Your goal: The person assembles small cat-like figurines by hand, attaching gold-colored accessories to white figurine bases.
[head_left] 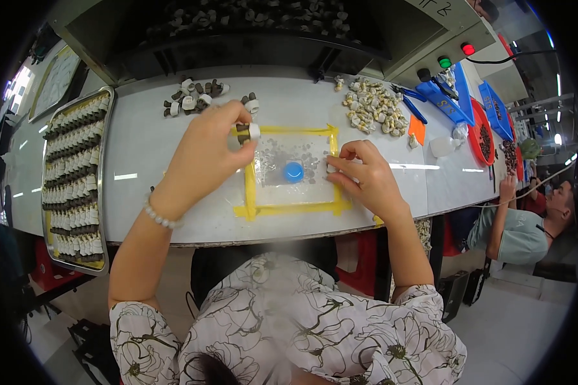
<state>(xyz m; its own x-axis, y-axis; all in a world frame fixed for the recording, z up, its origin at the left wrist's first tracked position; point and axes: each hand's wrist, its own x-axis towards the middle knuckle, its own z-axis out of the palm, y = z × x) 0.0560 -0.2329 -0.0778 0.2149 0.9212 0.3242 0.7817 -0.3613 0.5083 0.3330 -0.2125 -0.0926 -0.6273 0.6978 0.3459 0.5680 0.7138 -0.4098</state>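
Note:
My left hand (pixel 213 151) pinches a small dark-and-white part (pixel 245 133) between thumb and fingers, above the left edge of a yellow-taped square (pixel 250 186) on the table. In my right hand (pixel 366 170), thumb and fingertips close on a small whitish piece (pixel 331 168) at the square's right side; the fingers partly cover it. A round blue cap (pixel 293 172) sits inside the square, among dark round smudges. Beyond my left hand lies a loose group of similar dark-and-white parts (pixel 189 102). Farther right is a heap of small cream-and-white pieces (pixel 374 109).
At the left, a metal tray (pixel 111 138) holds rows of dark-and-white parts. Pliers with blue handles (pixel 412 106), an orange card (pixel 417 130), blue bins (pixel 453 96) and a red basin (pixel 480 138) stand right. A machine (pixel 424 45) spans the back. Another person (pixel 520 224) sits at right.

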